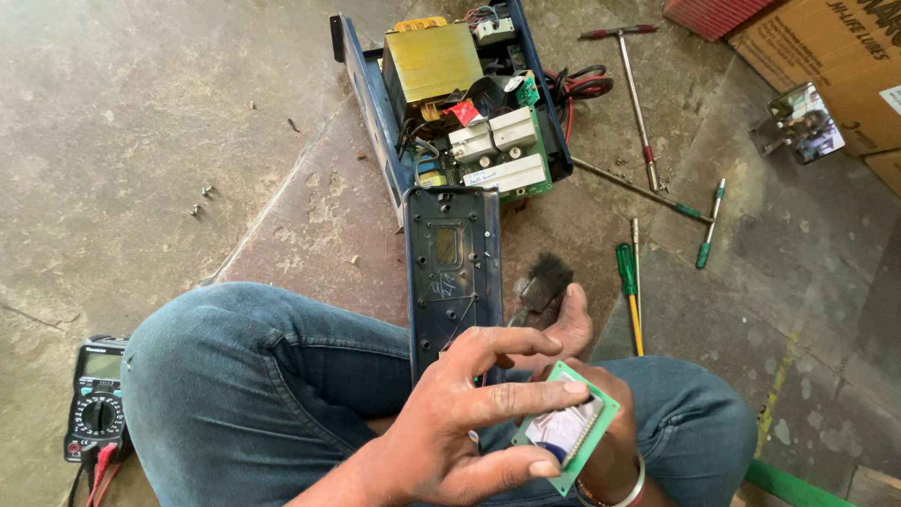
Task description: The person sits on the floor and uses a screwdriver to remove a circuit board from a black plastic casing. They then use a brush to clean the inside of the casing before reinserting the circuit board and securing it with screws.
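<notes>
My left hand [460, 422] pinches a small green circuit board [563, 432] with a pale display window between forefinger and thumb, above my lap. My right hand [574, 330], a bangle at its wrist, sits behind and under the board and holds a black-bristled brush [546, 280] that points away from me. A dark blue front panel [452, 272] leans on my left knee. Beyond it lies an open blue device chassis [371, 103] with a yellow transformer, wiring and a green board.
A multimeter [96, 399] with red leads lies by my left knee. A T-handle wrench [633, 84], a long rod [638, 191] and green-handled screwdrivers [627, 282] lie on the concrete at right. Loose screws [202, 200] lie at left. Cardboard boxes [826, 56] stand far right.
</notes>
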